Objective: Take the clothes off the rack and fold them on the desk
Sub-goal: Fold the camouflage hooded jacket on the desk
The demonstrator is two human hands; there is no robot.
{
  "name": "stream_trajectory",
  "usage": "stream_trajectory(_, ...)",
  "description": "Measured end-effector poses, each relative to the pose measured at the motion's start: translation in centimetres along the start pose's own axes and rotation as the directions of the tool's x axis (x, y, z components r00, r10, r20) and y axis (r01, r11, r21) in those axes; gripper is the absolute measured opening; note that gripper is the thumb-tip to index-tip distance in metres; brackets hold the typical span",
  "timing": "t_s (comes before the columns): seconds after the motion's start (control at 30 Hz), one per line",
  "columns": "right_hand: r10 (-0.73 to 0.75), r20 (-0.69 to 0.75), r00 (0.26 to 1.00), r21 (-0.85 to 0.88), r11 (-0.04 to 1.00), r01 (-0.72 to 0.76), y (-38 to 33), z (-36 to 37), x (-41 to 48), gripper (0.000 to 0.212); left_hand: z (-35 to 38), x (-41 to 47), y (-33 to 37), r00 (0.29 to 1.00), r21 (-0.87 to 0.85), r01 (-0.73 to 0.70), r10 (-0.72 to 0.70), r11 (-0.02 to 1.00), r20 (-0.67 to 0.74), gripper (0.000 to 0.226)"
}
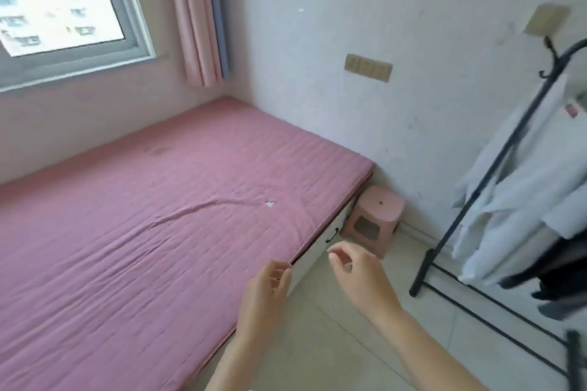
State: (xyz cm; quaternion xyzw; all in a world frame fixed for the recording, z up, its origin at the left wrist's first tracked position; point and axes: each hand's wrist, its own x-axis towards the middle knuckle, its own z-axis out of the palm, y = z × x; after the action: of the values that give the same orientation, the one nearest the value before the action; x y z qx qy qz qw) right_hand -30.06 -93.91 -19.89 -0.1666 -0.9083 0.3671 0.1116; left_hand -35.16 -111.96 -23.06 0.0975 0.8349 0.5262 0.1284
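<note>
Head view, one item per entry. Rack [475, 194]: black metal frame at the right edge, well apart from both hands. White garment [524, 194]: hangs on the rack, sleeves drooping; it looks like light, soft, limp cloth that will sag and swing when lifted, so it is best taken at the shoulders or collar near the rail, though how it is hung is blurred. Dark garment [556, 270]: lower on the rack, partly cut off by the frame. Left hand [270, 282]: raised at the mat's edge, fingers loosely curled, holding nothing. Right hand [355, 267]: raised just beside it and nearer the rack, fingers loosely bent, thumb and forefinger close, nothing between them. Pink mat [158, 216]: broad quilted platform under the window, probably the folding surface; no desk as such shows. Pink stool [376, 216]: in the corner against the wall.
</note>
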Motion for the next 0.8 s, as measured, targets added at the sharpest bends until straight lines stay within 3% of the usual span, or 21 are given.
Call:
stream_trajectory(0.27, 0.125, -0.267, 0.956, 0.015, 0.992, -0.125, 8.0, -18.0, -0.4, 0.023, 12.7, 4.5, 15.4, 0.922, 0.014, -0.319, 0.307, 0.948, 0.234, 0.021)
stream_trajectory(0.4, 0.227, -0.350, 0.909, 0.029, 0.972, -0.231, 15.2, -27.7, -1.4, 0.024, 22.9, 4.9, 21.7, 0.864, 0.015, -0.386, 0.355, 0.923, 0.358, 0.028)
stream_trajectory(0.53, 0.312, -0.403, 0.860, 0.041, 0.945, -0.324, 22.3, -36.2, -2.6, 0.025, 33.0, 4.1, 26.7, 0.811, -0.019, -0.402, 0.365, 0.916, 0.458, 0.018)
stream_trajectory(0.67, 0.352, -0.470, 0.810, 0.017, 0.921, -0.390, 29.4, -43.2, -4.1, 0.028, 42.1, 4.3, 31.2, 0.726, -0.013, -0.443, 0.366, 0.897, 0.583, 0.029)
stream_trajectory(0.8, 0.418, -0.561, 0.715, 0.031, 0.874, -0.486, 35.5, -49.0, -5.9, 0.027, 50.3, 4.3, 34.7, 0.641, -0.023, -0.487, 0.375, 0.873, 0.669, 0.024)
